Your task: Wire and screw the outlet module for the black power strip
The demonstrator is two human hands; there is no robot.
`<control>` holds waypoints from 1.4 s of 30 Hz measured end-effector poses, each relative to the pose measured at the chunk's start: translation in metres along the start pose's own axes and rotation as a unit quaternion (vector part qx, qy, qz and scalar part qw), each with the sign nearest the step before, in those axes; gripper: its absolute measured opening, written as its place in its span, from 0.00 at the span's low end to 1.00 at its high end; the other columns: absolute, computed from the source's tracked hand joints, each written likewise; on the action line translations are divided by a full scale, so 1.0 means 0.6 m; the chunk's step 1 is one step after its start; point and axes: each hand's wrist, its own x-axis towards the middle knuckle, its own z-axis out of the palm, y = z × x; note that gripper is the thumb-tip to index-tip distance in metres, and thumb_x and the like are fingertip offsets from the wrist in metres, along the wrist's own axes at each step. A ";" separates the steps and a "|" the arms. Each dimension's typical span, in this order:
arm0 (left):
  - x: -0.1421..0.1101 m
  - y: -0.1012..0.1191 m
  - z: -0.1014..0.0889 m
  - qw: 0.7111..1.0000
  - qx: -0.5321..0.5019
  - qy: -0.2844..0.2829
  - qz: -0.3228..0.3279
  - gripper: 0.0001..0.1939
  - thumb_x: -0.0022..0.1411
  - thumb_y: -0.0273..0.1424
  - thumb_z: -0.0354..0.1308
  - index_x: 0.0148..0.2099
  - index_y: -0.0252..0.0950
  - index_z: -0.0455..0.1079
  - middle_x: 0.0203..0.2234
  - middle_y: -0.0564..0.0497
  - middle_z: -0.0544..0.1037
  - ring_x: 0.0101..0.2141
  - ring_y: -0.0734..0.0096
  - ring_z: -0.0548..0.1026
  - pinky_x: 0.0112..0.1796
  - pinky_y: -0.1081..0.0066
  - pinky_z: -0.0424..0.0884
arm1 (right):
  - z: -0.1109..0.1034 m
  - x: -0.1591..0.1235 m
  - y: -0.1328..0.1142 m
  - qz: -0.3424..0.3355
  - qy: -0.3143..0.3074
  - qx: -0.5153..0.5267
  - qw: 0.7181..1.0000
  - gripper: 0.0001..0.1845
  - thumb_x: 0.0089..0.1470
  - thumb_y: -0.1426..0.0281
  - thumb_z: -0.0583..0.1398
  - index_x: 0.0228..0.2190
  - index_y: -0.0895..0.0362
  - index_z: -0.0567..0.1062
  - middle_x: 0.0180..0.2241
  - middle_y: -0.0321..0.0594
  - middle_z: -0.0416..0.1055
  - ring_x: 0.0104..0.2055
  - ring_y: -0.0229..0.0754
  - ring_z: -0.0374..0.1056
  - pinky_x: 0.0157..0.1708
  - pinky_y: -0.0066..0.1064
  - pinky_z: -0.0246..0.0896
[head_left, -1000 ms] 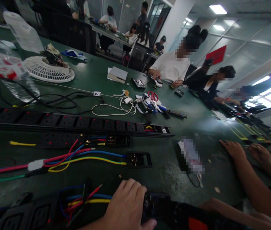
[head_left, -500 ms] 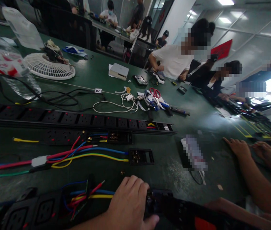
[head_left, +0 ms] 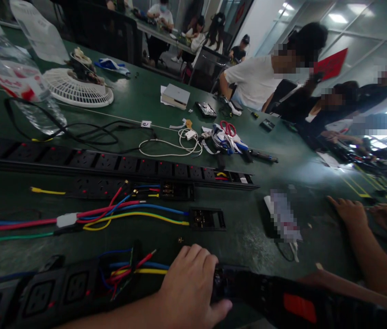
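My left hand is closed on a black socket module at the bottom centre, fingers over its far edge and thumb on the near side. A black electric screwdriver with a red patch reaches in from the lower right, its front end at the module. Along its upper side lies my right hand, blurred and mostly hidden by the tool. Blue, red and yellow wires run from beside my left hand to a black socket strip. A small brass piece lies just beyond my fingers.
Another wired module and a long power strip lie farther back. A bottle, a white fan grille, red-handled scissors and a blurred white packet are about. A co-worker's hand rests at the right.
The view has shifted, so the table items appear slightly farther right and mostly higher. My left hand stays on the module; more of the screwdriver and its red patch shows.
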 end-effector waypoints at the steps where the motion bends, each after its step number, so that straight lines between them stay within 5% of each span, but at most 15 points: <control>1: 0.000 0.000 0.000 1.000 0.000 0.004 0.000 0.26 0.52 0.46 0.66 0.49 0.37 0.68 0.42 0.47 0.73 0.44 0.54 0.68 0.48 0.54 0.64 | 0.000 0.005 0.000 0.000 0.003 -0.012 1.000 0.27 0.75 0.62 0.37 0.50 0.65 0.68 0.32 0.44 0.60 0.33 0.26 0.61 0.30 0.12 0.62; 9: -0.002 0.001 0.000 1.000 0.005 0.011 0.008 0.26 0.53 0.47 0.65 0.48 0.37 0.67 0.42 0.48 0.73 0.44 0.55 0.68 0.47 0.55 0.64 | -0.014 0.058 0.023 -0.001 0.016 -0.035 0.999 0.27 0.75 0.62 0.38 0.52 0.64 0.69 0.30 0.44 0.58 0.29 0.24 0.60 0.28 0.08 0.59; 15: -0.003 -0.001 0.002 1.000 0.004 0.020 0.009 0.26 0.53 0.47 0.65 0.48 0.37 0.67 0.42 0.47 0.73 0.44 0.55 0.67 0.47 0.55 0.64 | -0.042 0.128 0.103 0.012 0.034 -0.021 0.999 0.28 0.75 0.66 0.37 0.46 0.64 0.72 0.26 0.42 0.56 0.24 0.18 0.56 0.27 0.04 0.53; 20: -0.002 -0.003 0.004 1.000 0.002 0.017 0.010 0.26 0.53 0.47 0.65 0.47 0.37 0.67 0.41 0.48 0.73 0.43 0.55 0.67 0.46 0.55 0.64 | -0.058 0.175 0.162 0.058 0.166 -0.091 0.980 0.38 0.73 0.63 0.32 0.33 0.75 0.71 0.21 0.38 0.51 0.17 0.15 0.45 0.22 0.00 0.33; 24: -0.002 -0.003 0.005 1.000 0.006 0.021 0.010 0.26 0.53 0.48 0.64 0.47 0.37 0.67 0.41 0.47 0.73 0.43 0.55 0.67 0.47 0.54 0.64 | -0.039 0.145 0.121 0.084 0.203 -0.145 0.965 0.43 0.71 0.58 0.28 0.51 0.73 0.71 0.32 0.45 0.61 0.32 0.25 0.64 0.31 0.07 0.55; 29: -0.003 -0.002 0.005 1.000 0.007 0.019 0.011 0.26 0.53 0.47 0.65 0.48 0.37 0.67 0.41 0.47 0.72 0.43 0.55 0.67 0.47 0.55 0.63 | -0.007 0.084 0.046 0.080 0.209 -0.134 0.965 0.38 0.73 0.54 0.33 0.59 0.67 0.67 0.41 0.50 0.63 0.43 0.37 0.67 0.37 0.18 0.67; 36: -0.002 -0.001 0.005 1.000 0.003 0.022 0.008 0.25 0.53 0.47 0.65 0.47 0.37 0.67 0.41 0.47 0.72 0.43 0.55 0.67 0.46 0.55 0.64 | 0.009 0.073 0.023 0.101 0.215 -0.181 0.954 0.47 0.68 0.58 0.22 0.57 0.72 0.66 0.43 0.50 0.61 0.47 0.35 0.64 0.42 0.20 0.62; 42: -0.003 -0.001 0.004 1.000 0.003 0.021 0.012 0.27 0.53 0.48 0.65 0.48 0.36 0.67 0.42 0.47 0.72 0.43 0.55 0.67 0.46 0.55 0.63 | -0.018 0.127 0.078 0.114 0.233 -0.196 0.946 0.51 0.65 0.62 0.17 0.48 0.75 0.71 0.39 0.48 0.62 0.45 0.31 0.64 0.42 0.19 0.59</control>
